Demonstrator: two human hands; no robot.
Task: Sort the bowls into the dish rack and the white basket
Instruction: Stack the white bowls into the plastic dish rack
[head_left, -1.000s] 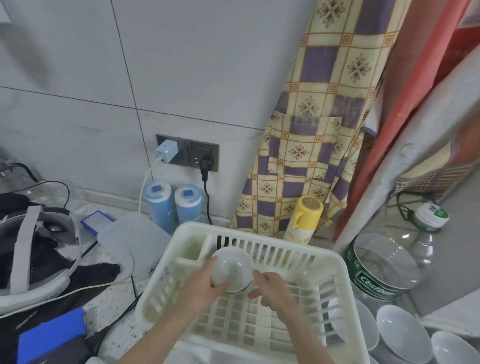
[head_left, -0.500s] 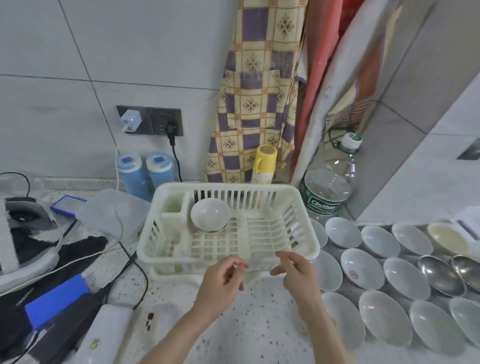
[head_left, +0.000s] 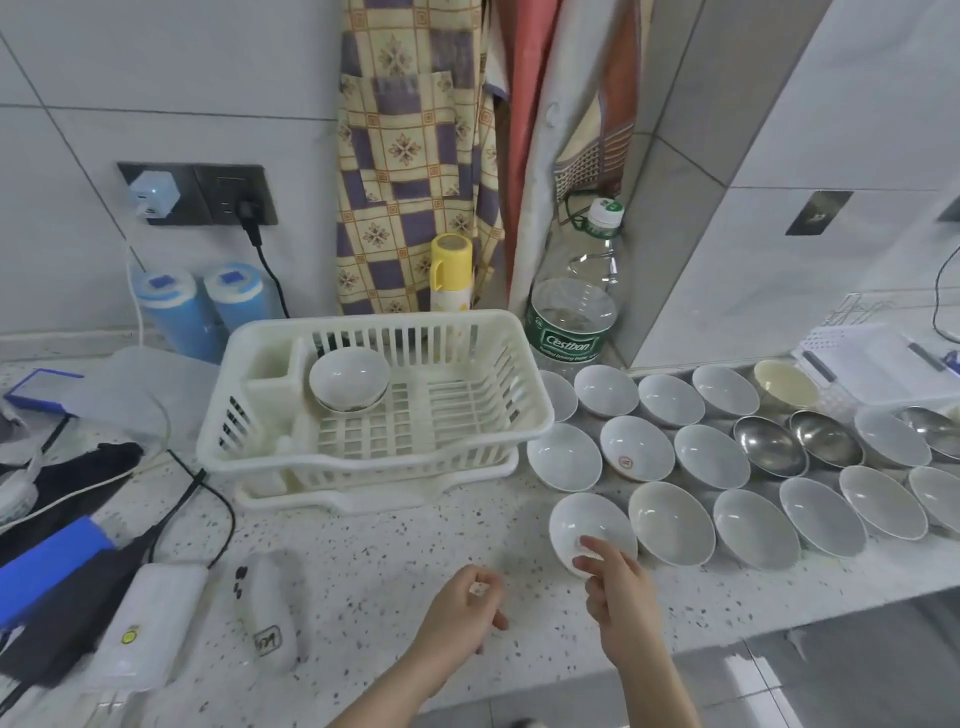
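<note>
Nearest white bowl (head_left: 589, 525) pinched at its rim by right hand (head_left: 618, 597); left hand (head_left: 462, 610) loosely curled, empty.

— What sort of place is this?
— A home kitchen, I'd say. A speckled stone table (head_left: 374, 561) runs along grey tiled walls, and a white plastic dish rack (head_left: 374, 415) sits on it.
— Anything else?
— Rows of white bowls (head_left: 670, 522) and a few steel bowls (head_left: 770, 446) to the right, a checked apron (head_left: 410, 156) hanging in the far corner, a large water bottle (head_left: 576, 312) and a yellow flask (head_left: 451, 273) beneath it.
— And the left side?
— A wall socket (head_left: 208, 195) with chargers plugged in, two blue canisters (head_left: 208, 306), cables and gadgets, so it's lived-in rather than commercial
</note>
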